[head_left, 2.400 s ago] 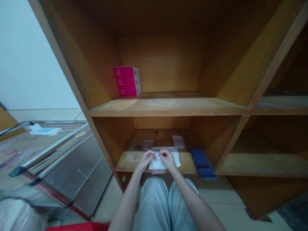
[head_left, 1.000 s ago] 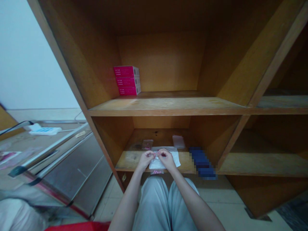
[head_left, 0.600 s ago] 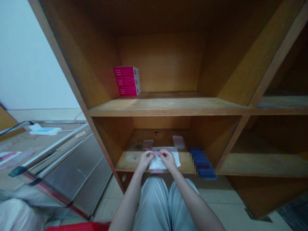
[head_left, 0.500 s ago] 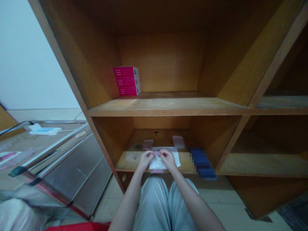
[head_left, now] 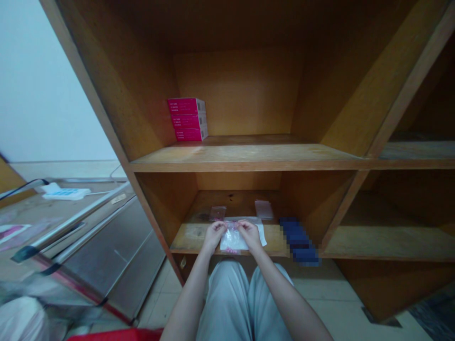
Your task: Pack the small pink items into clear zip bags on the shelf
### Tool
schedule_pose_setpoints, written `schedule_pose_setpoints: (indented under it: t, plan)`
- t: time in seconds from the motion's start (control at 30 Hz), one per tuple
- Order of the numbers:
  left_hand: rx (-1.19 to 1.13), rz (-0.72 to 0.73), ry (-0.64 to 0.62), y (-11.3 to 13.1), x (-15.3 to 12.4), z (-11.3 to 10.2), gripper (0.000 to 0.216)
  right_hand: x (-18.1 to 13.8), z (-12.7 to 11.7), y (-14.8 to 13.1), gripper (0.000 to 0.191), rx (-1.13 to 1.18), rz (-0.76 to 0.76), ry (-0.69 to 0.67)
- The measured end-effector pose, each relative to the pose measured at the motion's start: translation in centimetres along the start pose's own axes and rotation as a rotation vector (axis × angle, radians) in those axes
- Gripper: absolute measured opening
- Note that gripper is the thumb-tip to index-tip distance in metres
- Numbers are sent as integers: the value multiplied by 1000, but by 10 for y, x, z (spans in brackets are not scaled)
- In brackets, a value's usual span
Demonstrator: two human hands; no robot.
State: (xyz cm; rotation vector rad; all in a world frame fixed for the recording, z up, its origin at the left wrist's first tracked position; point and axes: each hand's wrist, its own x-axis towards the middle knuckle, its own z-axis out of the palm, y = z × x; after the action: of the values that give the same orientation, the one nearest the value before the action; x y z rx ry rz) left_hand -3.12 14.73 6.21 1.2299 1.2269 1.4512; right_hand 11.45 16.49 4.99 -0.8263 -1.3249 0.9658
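Between my two hands hangs a small clear plastic bag (head_left: 233,237) with pink bits gathered at its bottom. My left hand (head_left: 215,234) pinches the bag's upper left edge. At the upper right edge, my right hand (head_left: 249,233) pinches it in the same way. Beneath the bag a white sheet (head_left: 261,232) lies on the lower shelf. Behind my left hand rests a small clear bag (head_left: 218,213) with a pinkish edge. A stack of clear bags (head_left: 263,209) lies farther back, beyond my right hand.
Three pink boxes (head_left: 188,120) stand stacked on the upper shelf (head_left: 249,158). A blurred dark blue thing (head_left: 299,240) lies at the lower shelf's right front edge. To the left stands a metal-edged table (head_left: 106,203) with a white power strip (head_left: 66,192). Something red (head_left: 117,334) is near the floor.
My hands have moved slightly apart at the bag's top edge. The bag looks more spread, and its pink contents sit a little higher over the sheet.
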Motion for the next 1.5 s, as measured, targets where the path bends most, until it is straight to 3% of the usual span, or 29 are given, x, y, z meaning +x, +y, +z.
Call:
schedule_pose_setpoints:
  t: [0.37,1.1,1.5]
  plan:
    - [49,36,-2,1,0,0,21,0,-1,2,10,19,25,-5]
    - [70,57,0,5,-2,1,18,0,-2,-2,12,-9,-73,-9]
    - [135,121,101,-5,2,-2,18,-1,-2,-6,12,5,-62,-15]
